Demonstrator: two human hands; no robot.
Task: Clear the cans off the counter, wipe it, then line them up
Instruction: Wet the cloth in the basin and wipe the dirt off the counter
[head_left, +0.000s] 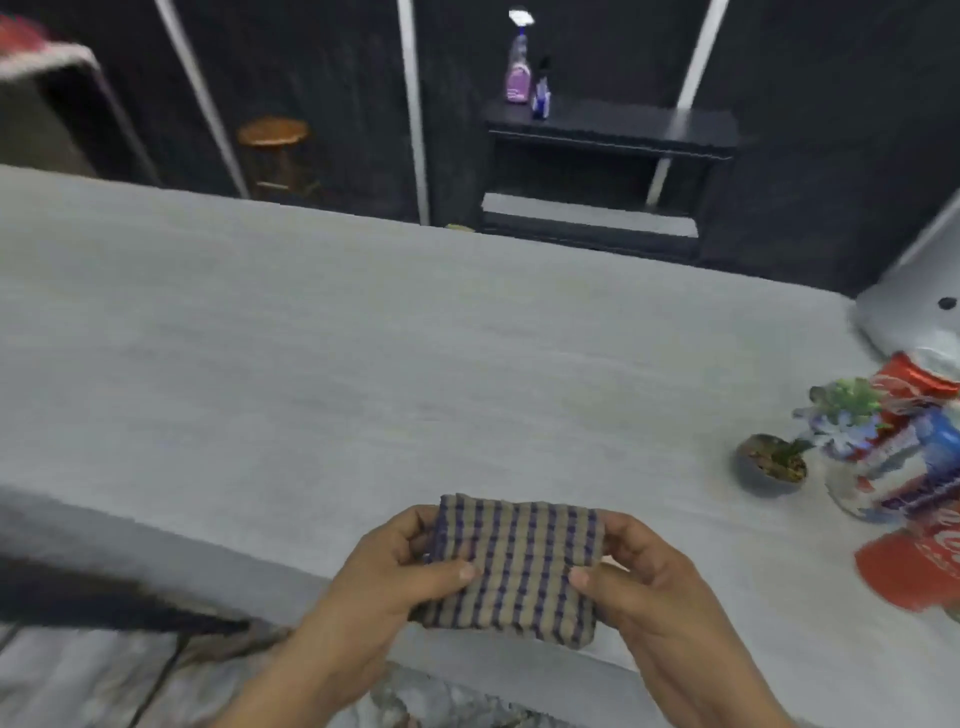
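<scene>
Grey tabletop (363, 338) lies bare ahead while my left hand (395, 566) and right hand (639, 571) pinch the folded checked cloth (514, 561) at its near edge, so a wide sweep could topple the red and blue cans (914, 467) bunched far right.

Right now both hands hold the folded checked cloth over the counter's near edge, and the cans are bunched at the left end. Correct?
Not quite. The head view shows the cans bunched at the counter's right end. Left hand and right hand do hold the cloth.
</scene>
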